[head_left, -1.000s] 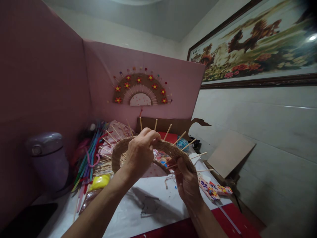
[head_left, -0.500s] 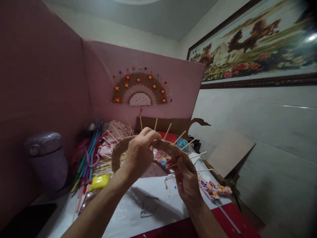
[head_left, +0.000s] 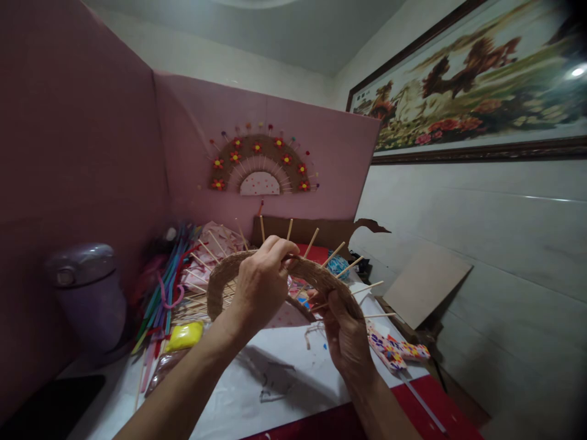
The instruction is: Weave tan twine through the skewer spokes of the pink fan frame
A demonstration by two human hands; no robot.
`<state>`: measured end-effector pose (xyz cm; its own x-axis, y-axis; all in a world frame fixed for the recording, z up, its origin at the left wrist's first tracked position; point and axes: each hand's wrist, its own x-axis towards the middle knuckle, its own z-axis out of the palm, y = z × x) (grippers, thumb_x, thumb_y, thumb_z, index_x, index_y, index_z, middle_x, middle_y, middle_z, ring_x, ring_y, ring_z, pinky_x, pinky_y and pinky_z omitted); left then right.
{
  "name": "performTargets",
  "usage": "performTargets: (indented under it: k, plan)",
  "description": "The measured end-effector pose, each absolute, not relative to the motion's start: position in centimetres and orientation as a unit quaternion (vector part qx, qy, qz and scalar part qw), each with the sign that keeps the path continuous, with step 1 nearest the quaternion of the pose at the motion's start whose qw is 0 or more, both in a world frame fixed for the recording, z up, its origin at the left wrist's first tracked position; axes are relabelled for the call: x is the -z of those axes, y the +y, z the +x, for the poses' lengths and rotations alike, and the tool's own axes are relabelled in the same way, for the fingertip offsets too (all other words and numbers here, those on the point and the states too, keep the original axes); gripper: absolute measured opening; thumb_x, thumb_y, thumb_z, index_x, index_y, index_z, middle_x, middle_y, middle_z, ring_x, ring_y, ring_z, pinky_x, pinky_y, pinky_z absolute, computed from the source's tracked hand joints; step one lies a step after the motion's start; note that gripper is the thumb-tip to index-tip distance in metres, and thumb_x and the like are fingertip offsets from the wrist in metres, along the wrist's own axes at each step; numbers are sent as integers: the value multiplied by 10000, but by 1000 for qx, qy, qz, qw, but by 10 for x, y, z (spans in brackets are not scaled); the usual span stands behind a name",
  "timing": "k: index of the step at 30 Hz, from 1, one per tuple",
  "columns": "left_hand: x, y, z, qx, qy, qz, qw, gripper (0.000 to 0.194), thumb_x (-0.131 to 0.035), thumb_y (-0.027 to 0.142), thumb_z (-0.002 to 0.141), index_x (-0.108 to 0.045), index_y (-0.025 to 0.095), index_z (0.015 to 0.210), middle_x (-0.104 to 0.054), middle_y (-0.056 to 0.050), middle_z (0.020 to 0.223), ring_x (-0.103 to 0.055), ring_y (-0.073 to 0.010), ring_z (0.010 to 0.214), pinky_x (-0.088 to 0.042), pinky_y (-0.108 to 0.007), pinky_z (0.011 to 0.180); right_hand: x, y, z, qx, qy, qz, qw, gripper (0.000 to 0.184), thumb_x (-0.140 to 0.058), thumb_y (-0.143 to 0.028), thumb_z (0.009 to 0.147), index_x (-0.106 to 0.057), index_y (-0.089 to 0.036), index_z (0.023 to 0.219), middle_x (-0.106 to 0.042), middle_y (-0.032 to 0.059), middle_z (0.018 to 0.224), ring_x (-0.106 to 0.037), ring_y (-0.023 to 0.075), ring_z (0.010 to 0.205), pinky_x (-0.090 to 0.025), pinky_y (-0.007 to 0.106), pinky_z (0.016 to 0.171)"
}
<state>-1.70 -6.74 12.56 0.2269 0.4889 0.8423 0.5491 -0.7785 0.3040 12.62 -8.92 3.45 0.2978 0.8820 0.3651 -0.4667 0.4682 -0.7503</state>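
Above the white tabletop (head_left: pixel 229 400), the left hand (head_left: pixel 263 278) pinches one woven arch (head_left: pixel 318 276) at its top, the right hand (head_left: pixel 346 336) pinches its right side, and one yellow packet (head_left: pixel 186 337) lies at the tabletop's left.

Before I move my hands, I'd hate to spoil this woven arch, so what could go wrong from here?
The left hand and right hand both grip the arch; uneven pressure might bend it.

The sticks jut past its outer edge, so one could get knocked askew or perhaps catch the blue yarn, which looks close behind.

Loose thread by the right hand may snag.
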Motion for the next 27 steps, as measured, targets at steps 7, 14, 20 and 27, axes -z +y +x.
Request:
performTargets:
  k: [7,14,20,27]
  plan:
    - [-123,-65,-19,534,-307,-787,32,117,-541,60,771,-588,160,811,-580,-16,815,-545,-118,726,-446,-256,682,-35,-89,127,-437,-399,-243,768,111,-665,-289,748,-696,-204,812,-699,8,709,-648,143,675,-502,251,621]
    - [-124,-66,-18,534,-313,-784,34,123,-528,75,786,-618,158,783,-588,-26,806,-563,-118,717,-461,-250,677,-35,-89,126,-436,-402,-250,765,119,-665,-299,745,-694,-192,790,-701,19,723,-636,136,645,-496,246,602]
    - [-124,-64,-19,537,-306,-785,33,142,-534,57,779,-623,156,829,-598,-33,822,-562,-123,726,-458,-258,675,-34,-88,127,-435,-406,-246,765,116,-646,-292,764,-687,-199,820,-693,11,723,-631,138,655,-495,257,610]
    - [-125,-59,-27,492,-284,-823,-20,429,-718,123,651,-563,174,1047,-584,-15,876,-500,-90,623,-437,-233,581,-36,-90,126,-446,-390,-248,766,119,-653,-290,754,-685,-193,813,-703,19,760,-639,140,673,-511,269,651]
